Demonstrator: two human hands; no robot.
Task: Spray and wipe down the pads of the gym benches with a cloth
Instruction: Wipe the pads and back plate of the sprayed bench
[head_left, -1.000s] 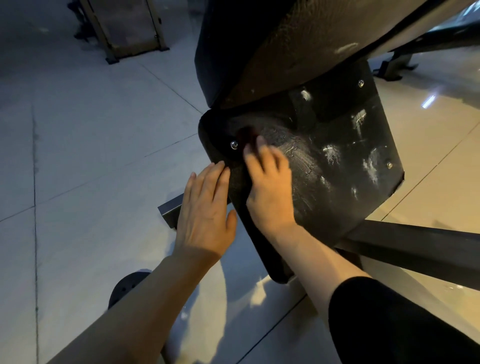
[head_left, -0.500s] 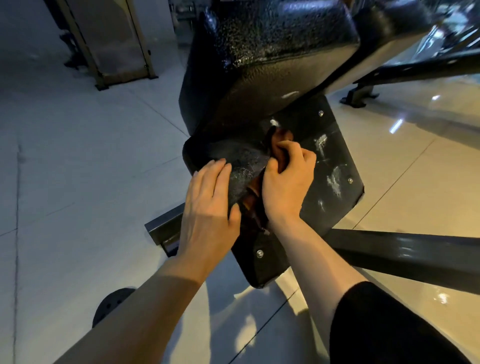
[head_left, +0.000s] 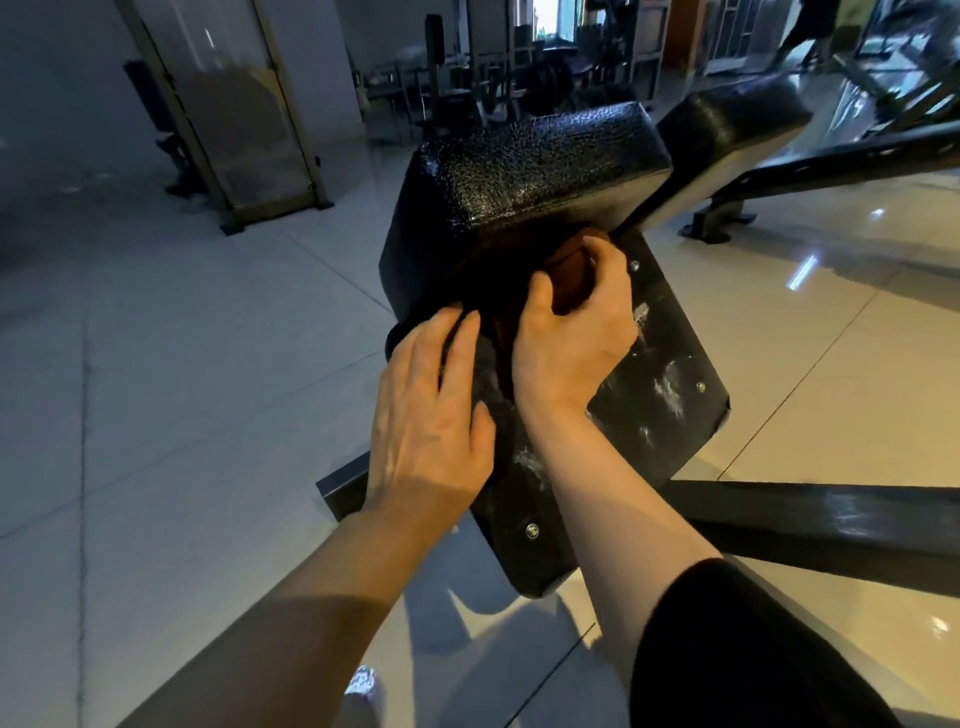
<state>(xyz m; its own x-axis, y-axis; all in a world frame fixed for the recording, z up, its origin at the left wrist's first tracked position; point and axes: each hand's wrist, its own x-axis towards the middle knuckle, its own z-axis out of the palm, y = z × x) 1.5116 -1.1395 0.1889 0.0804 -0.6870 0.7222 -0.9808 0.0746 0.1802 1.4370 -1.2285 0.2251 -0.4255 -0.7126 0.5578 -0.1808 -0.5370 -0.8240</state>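
A black textured bench pad (head_left: 524, 171) fills the centre of the head view. Below it a scratched black board (head_left: 660, 395) with screws slopes down toward me. My right hand (head_left: 571, 332) is closed around a reddish-brown cloth (head_left: 569, 283), pressed into the gap under the pad's lower edge. Flat against the board's left side lies my left hand (head_left: 431, 415), fingers together and holding nothing. Most of the cloth is hidden by my right hand. No spray bottle is in sight.
A black steel frame bar (head_left: 810, 519) runs along the floor to the right. Another padded bench (head_left: 727, 124) stands behind on the right. A framed panel (head_left: 234, 114) leans at the back left, with dark gym racks (head_left: 493, 67) beyond. Pale floor tiles (head_left: 156, 364) spread to the left.
My right hand has slid with the cloth up and to the right along the board, to just under the pad's edge. The view has tilted up, showing more of the room. The left hand stayed on the board.
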